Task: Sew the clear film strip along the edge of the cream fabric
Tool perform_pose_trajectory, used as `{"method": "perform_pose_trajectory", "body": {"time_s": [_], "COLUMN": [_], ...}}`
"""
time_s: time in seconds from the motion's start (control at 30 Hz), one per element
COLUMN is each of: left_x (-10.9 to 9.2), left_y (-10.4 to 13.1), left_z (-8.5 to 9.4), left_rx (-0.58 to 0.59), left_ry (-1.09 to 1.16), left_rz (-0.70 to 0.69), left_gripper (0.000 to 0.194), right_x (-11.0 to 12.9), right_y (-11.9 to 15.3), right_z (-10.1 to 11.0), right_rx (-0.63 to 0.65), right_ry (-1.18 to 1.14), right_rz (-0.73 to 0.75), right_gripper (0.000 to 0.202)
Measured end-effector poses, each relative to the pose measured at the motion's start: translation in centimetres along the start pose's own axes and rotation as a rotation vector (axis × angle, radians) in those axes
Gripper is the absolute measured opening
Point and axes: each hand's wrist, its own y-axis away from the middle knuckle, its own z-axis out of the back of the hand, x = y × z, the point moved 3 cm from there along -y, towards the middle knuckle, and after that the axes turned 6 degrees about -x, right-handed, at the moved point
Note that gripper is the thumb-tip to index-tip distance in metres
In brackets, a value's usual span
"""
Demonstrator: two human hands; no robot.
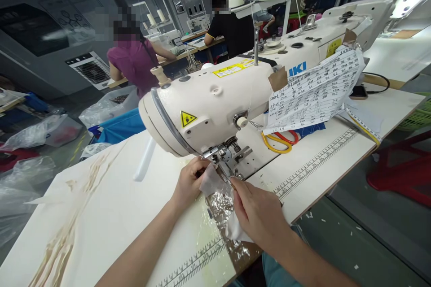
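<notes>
A white sewing machine (202,98) stands over the table, its needle and presser foot area (227,163) low in the middle of the view. Thin white fabric (210,180) lies under and in front of the foot. My left hand (191,181) pinches the fabric's left edge beside the foot, fingers bent and partly hidden. On the other side, my right hand (258,208) is closed at the fabric's right edge, its fingertips close to the foot. More of the fabric hangs below my right fingers, over shiny clear plastic (220,206) on the table.
Ruler markings (313,161) run along the table's front edge. Scissors with yellow and red handles (278,141) lie right of the foot, under a handwritten sheet (313,89). Cream strips (63,242) lie at left. A red stool (400,170) stands at right; co-workers sit beyond.
</notes>
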Motion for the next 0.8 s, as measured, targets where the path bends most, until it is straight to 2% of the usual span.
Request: {"method": "perform_pose_trajectory", "body": {"time_s": [0.8], "left_x": [-0.08], "left_y": [0.03], "left_z": [0.04], "left_rx": [0.027], "left_ry": [0.012], "left_rz": [-0.022], "left_gripper": [0.034], "right_x": [0.06], "right_y": [0.02], "right_z": [-0.22], "right_rx": [0.047], "right_ry": [0.032], "right_rz": [-0.013], "right_gripper": [0.032]}}
